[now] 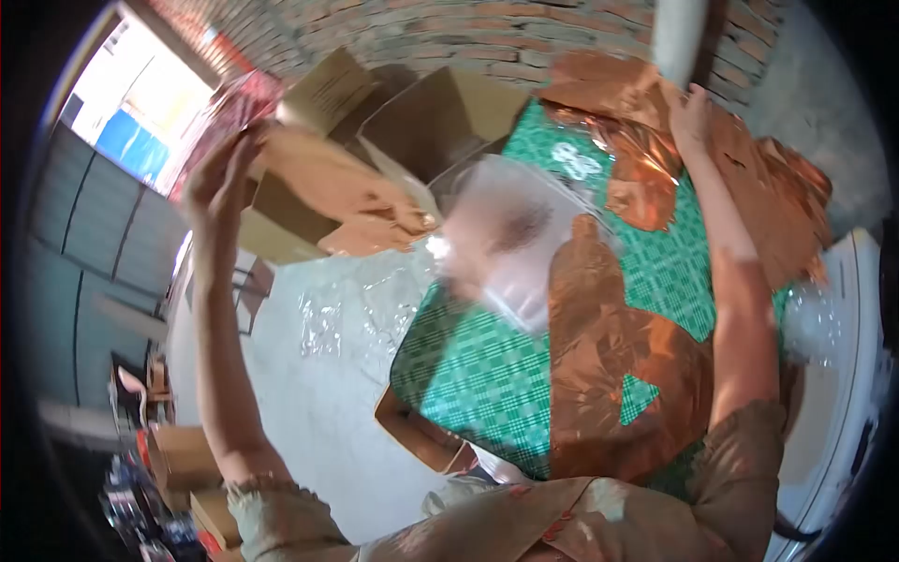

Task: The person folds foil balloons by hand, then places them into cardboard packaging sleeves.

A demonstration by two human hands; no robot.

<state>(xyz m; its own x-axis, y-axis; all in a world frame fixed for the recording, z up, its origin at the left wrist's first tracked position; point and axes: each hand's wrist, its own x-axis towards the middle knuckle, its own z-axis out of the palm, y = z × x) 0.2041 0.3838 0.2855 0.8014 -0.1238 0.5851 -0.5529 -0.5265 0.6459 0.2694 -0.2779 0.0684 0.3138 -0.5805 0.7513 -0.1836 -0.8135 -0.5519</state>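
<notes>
At the upper left my left hand (223,173) is raised with its fingers closed on one end of an orange-brown foil piece (328,178), which stretches down to the right, past open cardboard boxes. My right hand (691,120) lies at the upper right on a heap of copper-coloured foil (768,197); whether it grips the foil is unclear. Another copper foil sheet (599,328) with cut-out gaps rests on the green checked surface (496,375). Between my arms, a blurred clear plastic bag (515,234) covers part of that surface.
Open cardboard boxes (421,122) stand beyond the table, before a brick wall (468,37). Clear plastic scraps (323,323) lie on the grey floor. More boxes (183,459) sit at the lower left. A white edge (843,375) runs along the right side.
</notes>
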